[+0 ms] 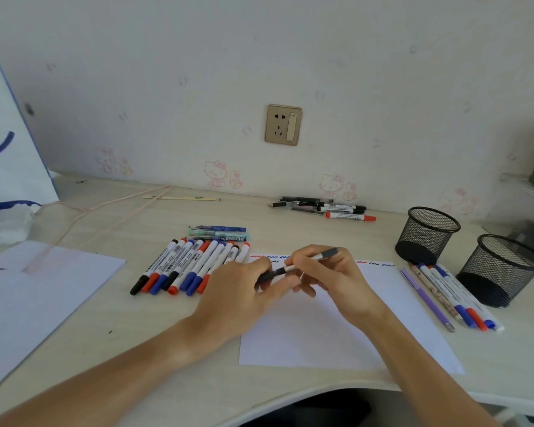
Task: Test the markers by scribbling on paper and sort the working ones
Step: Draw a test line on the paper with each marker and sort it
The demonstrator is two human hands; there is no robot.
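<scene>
Holding one grey pen between 2 hands, a person works over a white sheet of paper on a pale wood surface. Left hand pinches the dark lower end w/ curled fingers; right hand grips the silver and grey upper part, fingers wrapped round it. Pen is tilted, just above the paper's top middle. Along the paper's top edge runs a row of small red, blue and black squiggles; some are hidden behind the hands, so no exact count.

Left of the paper: a row of markers, approx. 10, side by side w/ red, blue and black caps, partly hidden by the left hand. Just behind them, 3 more pens lying crosswise. Right of the paper: 5 or so pens and markers lying parallel, incl. 1 purple. Beside those, 2 black mesh cups, upright. Near the back wall, a loose pile of pens, count unclear. Far left, a 2nd sheet w/ a few marks. On the wall, 1 gold socket.
</scene>
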